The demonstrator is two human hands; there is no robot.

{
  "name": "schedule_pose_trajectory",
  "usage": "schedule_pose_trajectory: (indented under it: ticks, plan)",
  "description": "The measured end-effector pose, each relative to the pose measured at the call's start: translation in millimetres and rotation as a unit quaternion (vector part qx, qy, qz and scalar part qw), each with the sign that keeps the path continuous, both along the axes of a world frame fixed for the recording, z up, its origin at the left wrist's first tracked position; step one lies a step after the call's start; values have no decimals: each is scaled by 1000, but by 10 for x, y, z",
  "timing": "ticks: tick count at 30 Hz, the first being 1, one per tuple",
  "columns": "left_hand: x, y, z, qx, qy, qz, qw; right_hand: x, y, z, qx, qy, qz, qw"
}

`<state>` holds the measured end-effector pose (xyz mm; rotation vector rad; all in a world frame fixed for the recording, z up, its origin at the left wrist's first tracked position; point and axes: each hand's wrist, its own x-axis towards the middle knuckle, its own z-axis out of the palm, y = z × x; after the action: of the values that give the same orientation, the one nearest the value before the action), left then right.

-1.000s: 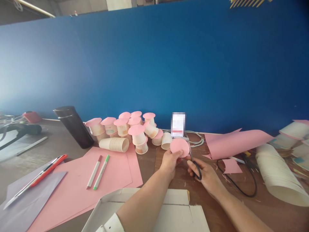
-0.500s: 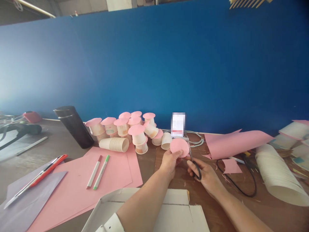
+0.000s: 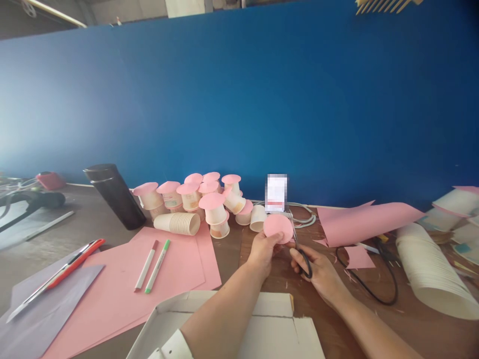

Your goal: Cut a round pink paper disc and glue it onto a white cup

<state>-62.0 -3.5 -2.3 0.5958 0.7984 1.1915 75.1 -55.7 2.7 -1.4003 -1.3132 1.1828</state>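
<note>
My left hand (image 3: 264,252) pinches a round pink paper disc (image 3: 277,227) and holds it up over the brown table (image 3: 93,219). My right hand (image 3: 318,271) is closed round the black handles of a pair of scissors (image 3: 301,249), whose blades reach up along the disc's right edge. Behind my hands stands a cluster of white paper cups topped with pink discs (image 3: 202,197), and a sleeve of stacked cups (image 3: 177,223) lies on its side beside them.
Pink paper sheets (image 3: 130,279) with two marker pens (image 3: 151,259) lie at left, with a black flask (image 3: 114,195) and a red-handled cutter (image 3: 60,274). An open white box (image 3: 269,329) sits under my arms. A curled pink sheet (image 3: 366,217), black cable (image 3: 374,284) and long cup stack (image 3: 430,269) lie right.
</note>
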Motion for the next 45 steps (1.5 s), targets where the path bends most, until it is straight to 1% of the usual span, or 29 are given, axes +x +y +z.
schedule_pose_trajectory:
  ticks: [12,17,24,37,45]
  plan:
    - [1,5,1,-17,-8,13,1000,9,2,-2,-4,-1,9,1000]
    - [3,8,8,-24,-7,25,999,-5,-11,25,-2,-4,1,1000]
    - [-1,9,-8,-12,6,19,1000,-26,-31,87,4,-25,1,1000]
    - [8,46,-76,8,41,30,999,-19,-28,75,0,-10,8,1000]
    - [7,25,-50,10,36,31,999,1,-8,33,-4,-12,10,1000]
